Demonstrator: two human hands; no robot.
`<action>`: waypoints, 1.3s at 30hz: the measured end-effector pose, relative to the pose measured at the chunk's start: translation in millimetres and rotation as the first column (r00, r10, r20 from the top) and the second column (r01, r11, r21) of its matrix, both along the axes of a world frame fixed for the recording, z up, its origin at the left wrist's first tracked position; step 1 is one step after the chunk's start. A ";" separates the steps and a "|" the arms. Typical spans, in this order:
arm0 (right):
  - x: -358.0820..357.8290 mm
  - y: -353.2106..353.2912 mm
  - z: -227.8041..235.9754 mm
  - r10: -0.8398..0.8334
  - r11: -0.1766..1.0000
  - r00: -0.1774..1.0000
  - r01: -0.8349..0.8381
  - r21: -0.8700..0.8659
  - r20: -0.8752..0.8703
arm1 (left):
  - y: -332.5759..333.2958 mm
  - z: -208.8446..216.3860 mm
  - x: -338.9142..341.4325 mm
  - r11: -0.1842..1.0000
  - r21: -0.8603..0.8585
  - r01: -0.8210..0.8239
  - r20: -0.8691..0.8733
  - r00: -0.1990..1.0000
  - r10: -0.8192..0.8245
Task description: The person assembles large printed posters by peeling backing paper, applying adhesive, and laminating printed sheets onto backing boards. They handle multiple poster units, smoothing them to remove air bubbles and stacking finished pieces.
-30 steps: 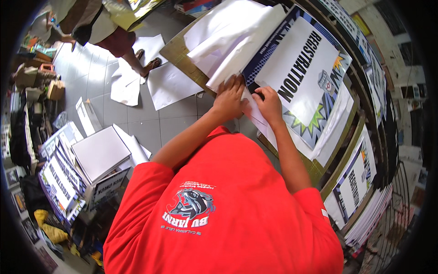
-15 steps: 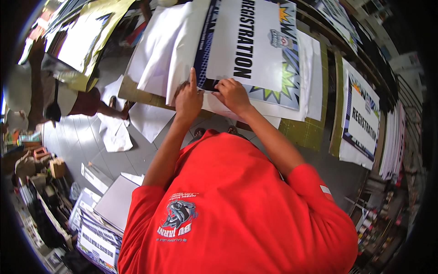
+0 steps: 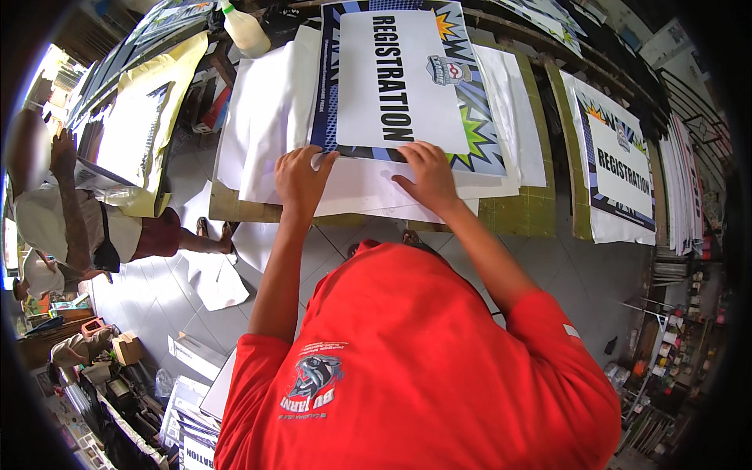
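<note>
A printed sign (image 3: pixel 399 86) with a white centre panel, dark blue side band and colourful starbursts lies flat on white sheets (image 3: pixel 262 133). My left hand (image 3: pixel 301 180) rests at the sign's near left corner, its thumb apart from the fingers and no grip showing. Along the near edge, further right, my right hand (image 3: pixel 431 172) lies with fingers on the sign and its thumb spread away. Both hands look open. The white sheets lie on a green cutting mat (image 3: pixel 517 215) on the worktable and hang slightly over its front.
A spray bottle (image 3: pixel 244 31) with pale liquid stands at the back left. A similar sign (image 3: pixel 623 168) lies on another board at right. On the left are a yellow sheet (image 3: pixel 176 86) with prints and another person (image 3: pixel 70 215). Stacked signs (image 3: pixel 184 415) sit at lower left.
My left hand has moved slightly left and its pointing index finger is drawn in. My right fingers have spread flatter, with the thumb apart. The view has shifted, showing the spray bottle.
</note>
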State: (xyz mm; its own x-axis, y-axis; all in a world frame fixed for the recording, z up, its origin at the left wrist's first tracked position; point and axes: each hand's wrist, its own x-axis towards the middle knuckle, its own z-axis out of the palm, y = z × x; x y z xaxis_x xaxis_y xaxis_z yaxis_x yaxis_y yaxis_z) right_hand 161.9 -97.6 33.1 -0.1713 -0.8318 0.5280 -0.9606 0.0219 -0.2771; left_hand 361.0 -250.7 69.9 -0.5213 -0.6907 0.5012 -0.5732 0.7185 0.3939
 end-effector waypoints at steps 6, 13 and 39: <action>29.8 -26.0 38.1 0.058 0.998 0.972 -0.056 -0.012 0.229 | -3.2 18.2 -6.9 0.997 0.026 0.070 0.006 0.998 -0.070; 43.5 -42.1 16.9 0.035 0.994 0.961 -0.062 0.092 0.274 | -8.5 -1.0 0.3 0.993 0.031 0.115 0.006 0.993 -0.115; -11.2 118.9 212.1 -0.268 0.814 0.891 0.413 -0.409 0.366 | -151.2 449.4 -64.0 0.929 -0.347 0.133 0.350 0.937 -0.003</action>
State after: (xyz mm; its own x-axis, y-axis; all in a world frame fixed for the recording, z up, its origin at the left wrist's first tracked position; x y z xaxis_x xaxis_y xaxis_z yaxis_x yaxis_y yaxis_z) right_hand 150.8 21.3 245.2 -0.5954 -0.3586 0.7190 -0.7948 0.1321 -0.5923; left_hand 296.9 -401.9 519.3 -0.7422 -0.4537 0.4933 -0.5693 0.8151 -0.1069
